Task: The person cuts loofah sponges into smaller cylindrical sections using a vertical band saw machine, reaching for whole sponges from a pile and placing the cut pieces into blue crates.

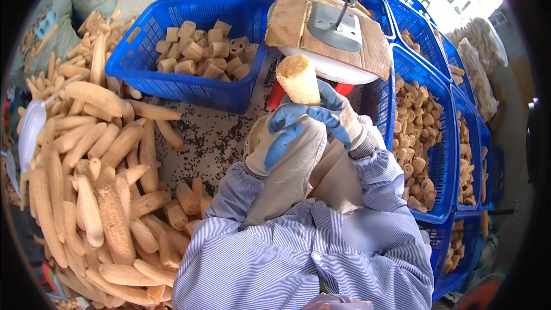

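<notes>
A short, thick cut piece of dried loofah [298, 83] stands tilted in front of my knees, its cut end facing up. My left hand [278, 135], in a white glove with blue coated fingers, closes on its lower left side. Gloved the same way, my right hand [338, 112] grips the lower right of the piece. The fingertips of both hands meet near its bottom end. Just beyond the loofah is a machine with a metal plate [336, 27] and an upright rod, set on a cardboard-covered top [287, 20].
A blue basket [189, 95] with cut loofah pieces [201, 51] stands ahead to the left. Long whole loofahs [109, 155] are heaped along my left. More blue baskets [425, 215] of pieces line the right side. Dark seeds [212, 138] litter the floor.
</notes>
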Available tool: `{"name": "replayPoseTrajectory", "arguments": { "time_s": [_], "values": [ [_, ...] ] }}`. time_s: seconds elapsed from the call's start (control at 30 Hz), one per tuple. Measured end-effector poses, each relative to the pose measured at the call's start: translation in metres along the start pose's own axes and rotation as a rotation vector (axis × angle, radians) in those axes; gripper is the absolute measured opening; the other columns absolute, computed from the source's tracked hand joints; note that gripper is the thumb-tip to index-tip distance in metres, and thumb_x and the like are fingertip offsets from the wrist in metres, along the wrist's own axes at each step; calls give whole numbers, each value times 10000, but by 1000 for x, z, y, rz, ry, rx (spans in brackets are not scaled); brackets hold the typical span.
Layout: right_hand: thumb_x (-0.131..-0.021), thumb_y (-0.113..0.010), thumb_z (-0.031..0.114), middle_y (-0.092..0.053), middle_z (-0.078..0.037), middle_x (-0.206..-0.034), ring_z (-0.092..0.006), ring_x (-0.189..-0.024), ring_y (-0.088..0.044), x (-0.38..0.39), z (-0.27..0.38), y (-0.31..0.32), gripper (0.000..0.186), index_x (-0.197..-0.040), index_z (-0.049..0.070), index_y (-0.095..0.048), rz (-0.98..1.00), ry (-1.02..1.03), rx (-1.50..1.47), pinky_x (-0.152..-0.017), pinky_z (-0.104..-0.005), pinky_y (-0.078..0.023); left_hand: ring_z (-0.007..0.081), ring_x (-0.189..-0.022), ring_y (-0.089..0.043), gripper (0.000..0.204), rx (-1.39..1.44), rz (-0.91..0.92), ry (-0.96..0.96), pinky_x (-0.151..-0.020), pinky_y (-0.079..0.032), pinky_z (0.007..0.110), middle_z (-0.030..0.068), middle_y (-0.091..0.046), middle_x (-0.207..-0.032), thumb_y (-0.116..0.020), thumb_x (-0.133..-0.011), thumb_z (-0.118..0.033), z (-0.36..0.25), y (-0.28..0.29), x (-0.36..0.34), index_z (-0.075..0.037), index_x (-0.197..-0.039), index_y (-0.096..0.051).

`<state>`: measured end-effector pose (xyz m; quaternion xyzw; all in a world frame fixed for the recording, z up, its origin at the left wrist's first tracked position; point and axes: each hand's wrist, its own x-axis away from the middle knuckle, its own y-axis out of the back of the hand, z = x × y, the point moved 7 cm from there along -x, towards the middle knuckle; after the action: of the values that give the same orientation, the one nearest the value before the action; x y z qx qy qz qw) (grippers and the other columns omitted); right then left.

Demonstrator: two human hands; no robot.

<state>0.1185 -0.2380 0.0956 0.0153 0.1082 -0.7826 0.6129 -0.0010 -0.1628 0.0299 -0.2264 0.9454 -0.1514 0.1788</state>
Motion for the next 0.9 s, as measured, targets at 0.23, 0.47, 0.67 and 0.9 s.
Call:
{"name": "replayPoseTrajectory", "arguments": {
  "time_s": [0.23, 0.47, 0.67, 0.9],
  "values": [
    [-822, -793, 59, -594, -120, -1309, -209, -1203, -571, 29, 34, 33, 627, -1368, -34, -500, -222, 311, 315, -1045, -343, -443, 138, -1113, -575, 336, -241, 120, -10, -950, -466, 271, 70, -619, -1215, -614, -954, -65, -28, -30, -7, -7, -1282, -567],
    [-855, -638, 269, -617, -130, -1252, -283, -1120, -613, 117, 142, -11, 380, -1183, 81, -669, 148, 1059, 1912, -975, -454, -491, 231, -1318, -482, 463, -604, -219, -11, -1091, -430, 357, 130, -509, -1424, -666, -953, -292, -17, 94, 38, -66, -1342, -557],
    [-782, -795, 450, -329, -179, -1561, -394, -1357, -434, 165, 211, 351, 927, -1529, 202, -306, -1310, -908, 1968, -1088, -477, -407, 312, -1266, -527, 518, -1031, -536, 464, -1050, -442, 408, 184, -534, -1384, -653, -929, -341, 29, 229, 159, -93, -1365, -525],
    [-910, -692, 240, -623, -96, -1323, -293, -1143, -623, 65, 8, 285, 430, -1298, 81, -596, -138, -647, 1788, -963, -376, -520, 408, -1165, -585, 571, -1326, -750, 1072, -928, -499, 490, 216, -602, -1298, -636, -874, -445, 25, 291, 355, -101, -1323, -559]
  ]
}}
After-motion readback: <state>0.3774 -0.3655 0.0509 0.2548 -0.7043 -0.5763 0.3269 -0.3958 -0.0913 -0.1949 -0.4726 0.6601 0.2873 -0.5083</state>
